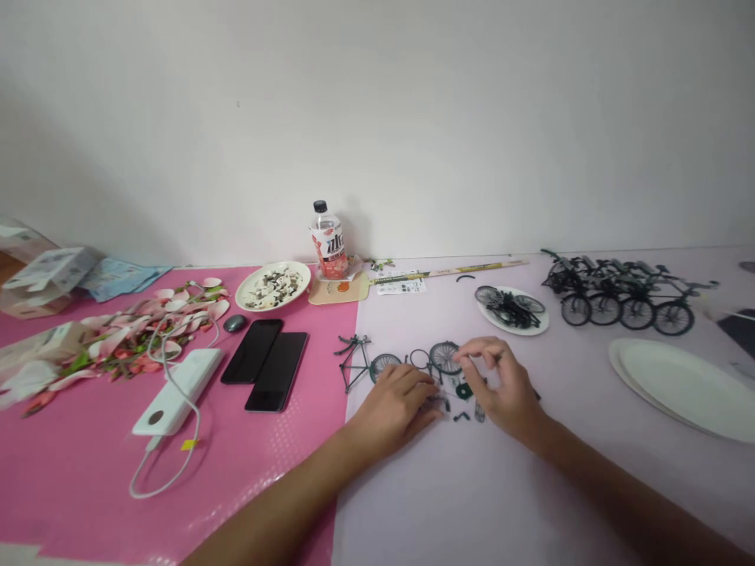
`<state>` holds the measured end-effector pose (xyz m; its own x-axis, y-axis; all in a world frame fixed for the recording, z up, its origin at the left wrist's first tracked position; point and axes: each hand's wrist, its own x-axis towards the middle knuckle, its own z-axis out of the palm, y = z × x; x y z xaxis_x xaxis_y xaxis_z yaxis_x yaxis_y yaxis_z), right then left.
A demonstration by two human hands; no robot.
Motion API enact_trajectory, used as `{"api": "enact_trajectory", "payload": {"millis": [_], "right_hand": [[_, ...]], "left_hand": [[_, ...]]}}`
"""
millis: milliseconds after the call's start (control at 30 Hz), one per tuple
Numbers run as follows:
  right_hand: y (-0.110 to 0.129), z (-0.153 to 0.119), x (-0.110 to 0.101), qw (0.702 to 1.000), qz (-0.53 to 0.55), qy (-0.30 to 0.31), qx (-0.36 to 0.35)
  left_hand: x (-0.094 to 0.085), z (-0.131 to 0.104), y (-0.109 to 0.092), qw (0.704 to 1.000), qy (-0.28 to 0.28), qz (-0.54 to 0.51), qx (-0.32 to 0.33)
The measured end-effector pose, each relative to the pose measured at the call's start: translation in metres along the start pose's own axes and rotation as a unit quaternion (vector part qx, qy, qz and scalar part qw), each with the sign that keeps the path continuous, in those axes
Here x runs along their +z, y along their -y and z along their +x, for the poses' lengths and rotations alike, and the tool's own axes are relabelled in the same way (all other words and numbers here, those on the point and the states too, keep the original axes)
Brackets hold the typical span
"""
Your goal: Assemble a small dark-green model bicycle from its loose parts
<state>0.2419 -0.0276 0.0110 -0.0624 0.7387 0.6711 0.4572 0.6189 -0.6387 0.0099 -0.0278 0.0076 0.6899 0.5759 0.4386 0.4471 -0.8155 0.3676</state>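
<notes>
Dark green model bicycle parts lie between my hands on the pale lilac sheet. My left hand (398,405) rests low over the small parts, thumb apart from its curled fingers. To its left are a bicycle frame (355,363) and a wheel (385,366), partly behind the hand. My right hand (501,381) has thumb and forefinger pinched together beside another spoked wheel (443,358); anything between the fingertips is too small to make out. A thin ring (419,359), a round green disc (464,391) and a small crank-like piece (461,417) lie around the hands.
Assembled model bicycles (625,295) stand at the back right, near a plate of black parts (519,330) and white plates (696,385). On the pink side are phones (277,373), a power strip (180,393), petals (123,338), a dish (241,302) and a bottle (330,244).
</notes>
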Motion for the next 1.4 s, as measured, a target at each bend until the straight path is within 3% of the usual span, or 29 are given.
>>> {"api": "enact_trajectory", "payload": {"millis": [100,200,300,533,633,767,933,1167,1400], "right_hand": [[0.003,0.003,0.005,0.997,-0.027,0.028,0.062],[0.004,0.004,0.011,0.995,-0.035,-0.016,0.089],[-0.001,0.004,0.012,0.994,-0.045,-0.074,0.066],[-0.024,0.014,-0.009,0.985,-0.131,-0.111,-0.027],[-0.026,0.016,-0.016,0.982,-0.142,-0.124,-0.005],[-0.022,0.013,-0.017,0.981,-0.12,-0.142,0.053],[-0.017,0.007,-0.01,0.988,-0.058,-0.118,0.075],[-0.029,-0.001,0.001,0.982,0.036,-0.114,0.148],[-0.03,-0.004,0.008,0.976,0.081,-0.119,0.166]], "left_hand": [[0.006,0.0,0.002,1.0,0.001,0.003,-0.01],[0.013,-0.001,0.003,1.0,0.001,0.006,-0.016],[0.019,-0.001,0.002,1.0,-0.012,-0.003,-0.021],[0.021,-0.001,-0.001,0.998,-0.034,-0.043,-0.012],[0.019,-0.001,-0.002,0.998,-0.027,-0.054,-0.012],[0.015,0.0,-0.003,0.998,-0.027,-0.043,-0.026],[0.011,0.002,-0.007,0.999,-0.015,-0.004,-0.045],[0.014,0.006,-0.006,0.996,-0.007,0.04,-0.08],[0.018,0.006,-0.002,0.995,0.004,0.059,-0.078]]}}
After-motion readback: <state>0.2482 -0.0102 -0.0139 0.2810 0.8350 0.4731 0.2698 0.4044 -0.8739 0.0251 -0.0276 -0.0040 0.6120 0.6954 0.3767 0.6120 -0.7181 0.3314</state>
